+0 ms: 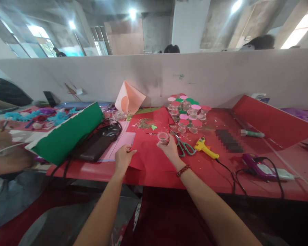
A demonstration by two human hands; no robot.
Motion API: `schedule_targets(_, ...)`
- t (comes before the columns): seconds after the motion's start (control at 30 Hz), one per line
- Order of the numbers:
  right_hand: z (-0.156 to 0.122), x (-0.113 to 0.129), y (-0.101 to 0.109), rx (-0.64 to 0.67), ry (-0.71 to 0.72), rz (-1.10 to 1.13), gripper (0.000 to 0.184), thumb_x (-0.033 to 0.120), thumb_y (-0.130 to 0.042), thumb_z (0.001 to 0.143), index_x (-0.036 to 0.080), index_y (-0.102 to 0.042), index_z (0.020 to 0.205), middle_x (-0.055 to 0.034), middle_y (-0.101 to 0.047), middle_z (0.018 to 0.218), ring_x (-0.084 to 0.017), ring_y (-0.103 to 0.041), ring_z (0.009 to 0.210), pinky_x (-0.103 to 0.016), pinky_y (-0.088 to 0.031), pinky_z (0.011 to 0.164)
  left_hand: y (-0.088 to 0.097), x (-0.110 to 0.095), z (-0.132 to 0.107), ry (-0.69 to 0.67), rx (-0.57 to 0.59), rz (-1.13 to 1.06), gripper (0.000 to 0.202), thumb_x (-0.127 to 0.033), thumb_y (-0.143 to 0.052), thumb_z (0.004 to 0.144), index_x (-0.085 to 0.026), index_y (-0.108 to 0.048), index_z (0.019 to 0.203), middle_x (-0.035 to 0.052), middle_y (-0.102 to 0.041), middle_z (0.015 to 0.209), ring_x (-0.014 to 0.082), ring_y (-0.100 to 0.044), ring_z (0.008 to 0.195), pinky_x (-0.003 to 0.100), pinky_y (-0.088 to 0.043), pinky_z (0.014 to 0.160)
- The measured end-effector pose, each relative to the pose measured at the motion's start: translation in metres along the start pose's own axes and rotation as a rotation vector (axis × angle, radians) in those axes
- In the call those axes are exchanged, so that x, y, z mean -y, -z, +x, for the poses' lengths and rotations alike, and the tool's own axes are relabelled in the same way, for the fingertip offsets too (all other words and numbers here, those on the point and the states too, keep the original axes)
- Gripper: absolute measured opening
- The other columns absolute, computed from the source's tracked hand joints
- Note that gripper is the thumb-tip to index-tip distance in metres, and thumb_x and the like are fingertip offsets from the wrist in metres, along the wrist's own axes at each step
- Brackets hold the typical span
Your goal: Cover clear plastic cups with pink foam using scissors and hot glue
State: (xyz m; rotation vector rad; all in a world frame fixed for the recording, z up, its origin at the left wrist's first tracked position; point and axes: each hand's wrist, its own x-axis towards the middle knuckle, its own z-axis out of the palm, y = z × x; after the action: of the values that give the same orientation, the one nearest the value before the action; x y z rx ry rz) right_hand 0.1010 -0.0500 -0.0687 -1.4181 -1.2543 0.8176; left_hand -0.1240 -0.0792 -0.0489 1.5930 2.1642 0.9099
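Note:
My right hand (170, 147) grips a small clear plastic cup (163, 137) by its side, above red paper (151, 150). To its left, my left hand (123, 158) is closed over the edge of the pink paper (129, 139), with the fingers curled and the thumb pointing right. A tiny dark spot shows at those fingers, too small to name. Beyond my right hand stands a cluster of similar clear cups (194, 129) topped with red, pink and green paper discs (195, 107). Green-handled scissors (186, 148) lie just right of my right hand.
A yellow glue gun (207, 148) trails a black cord near a purple power strip (261, 168). On the left are a dark bag (97, 141) and a standing green board (69, 133). Paper scraps (146, 124) lie ahead. Another person's arm (7, 160) is at far left.

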Motion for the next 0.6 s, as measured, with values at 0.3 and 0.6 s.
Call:
schedule_targets(0.3,0.005,-0.003,0.001,-0.018,0.02,0.067,0.039,0.028,-0.062,0.071,0.015,-0.06,0.107,-0.0089,-0.072,0.097,-0.02,-0.068,0.086,-0.032,-0.052,0.079,0.007,-0.015,-0.01,-0.106,0.078,0.163,0.037,-0.022,-0.055,0.086,-0.013,-0.061,0.121,0.0127,-0.074,0.096,0.0243,-0.069,0.092,0.031,-0.047,0.078)
schedule_targets(0.6,0.005,-0.005,0.009,-0.031,0.073,0.08,0.036,0.029,-0.06,0.074,0.015,-0.06,0.107,-0.0062,-0.072,0.089,-0.018,-0.067,0.076,-0.03,-0.053,0.074,-0.003,-0.027,-0.03,-0.302,-0.135,0.473,0.033,-0.02,-0.043,0.09,-0.019,-0.075,0.1,0.0123,-0.069,0.107,0.0262,-0.063,0.096,0.035,-0.047,0.076)
